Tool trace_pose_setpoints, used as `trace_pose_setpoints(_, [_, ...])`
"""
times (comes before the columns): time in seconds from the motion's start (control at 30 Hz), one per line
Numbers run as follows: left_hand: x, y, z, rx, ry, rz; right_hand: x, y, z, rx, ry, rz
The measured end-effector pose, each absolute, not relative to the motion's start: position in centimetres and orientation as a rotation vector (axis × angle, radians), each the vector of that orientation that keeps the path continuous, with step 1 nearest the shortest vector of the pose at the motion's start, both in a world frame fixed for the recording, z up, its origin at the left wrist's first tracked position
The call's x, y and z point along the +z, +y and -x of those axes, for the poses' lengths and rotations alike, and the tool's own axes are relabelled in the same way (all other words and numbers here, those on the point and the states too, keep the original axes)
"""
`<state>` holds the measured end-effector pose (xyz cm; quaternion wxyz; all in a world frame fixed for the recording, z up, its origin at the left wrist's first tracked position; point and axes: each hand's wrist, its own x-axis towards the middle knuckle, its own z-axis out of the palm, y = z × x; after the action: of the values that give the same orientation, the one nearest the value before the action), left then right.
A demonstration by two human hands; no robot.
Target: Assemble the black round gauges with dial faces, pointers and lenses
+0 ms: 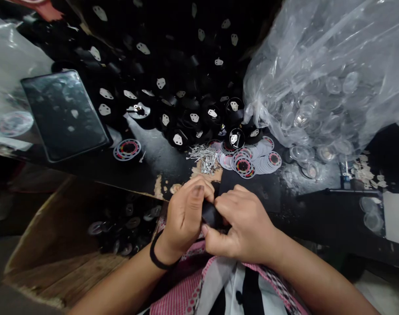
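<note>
Close to my body, at the table's front edge, both hands are wrapped round one small black round part (pixel 211 214). My left hand (pixel 188 210) grips its left side with the thumb on top. My right hand (pixel 240 221) pinches the right side between thumb and curled fingers. Much of the part is covered by the fingers. Just beyond the hands lie a heap of small pale pins (pixel 206 158) and a spread of printed round dials (pixel 245 166). Behind these is a large pile of black round housings (pixel 178 138) with metal plates.
A clear plastic bag (pixel 304 87) of transparent round covers fills the right back. A dark tray (pixel 64 116) stands at the left, near two dials (pixel 127 149). Below left is an open cardboard box (pixel 61 245) holding parts. A black rod (pixel 353 191) lies at the right.
</note>
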<state>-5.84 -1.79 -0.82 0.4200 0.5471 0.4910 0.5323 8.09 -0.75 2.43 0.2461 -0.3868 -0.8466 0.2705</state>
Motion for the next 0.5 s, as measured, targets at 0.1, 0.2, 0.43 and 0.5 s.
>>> trace_pose_setpoints(0.1, [-0.8,-2.6,7.3,1.304,1.270,-1.436,2.4,-1.0,-7.6,0.739,-2.393,1.033])
trace_pose_setpoints(0.2, [-1.6,-5.2,11.4,1.105,1.479,-1.521,3.0,-0.5,-8.0,0.975,-2.542,1.079])
trace_pose_setpoints(0.43, [-3.4,-5.9,17.1,0.960,2.100,-1.859,3.2,1.4,-7.9,1.192,-2.395,1.199])
trace_pose_setpoints(0.5, [-3.2,-2.2,15.4,0.989,1.982,-1.899,3.2,1.4,-7.0,1.195,-2.510,1.087])
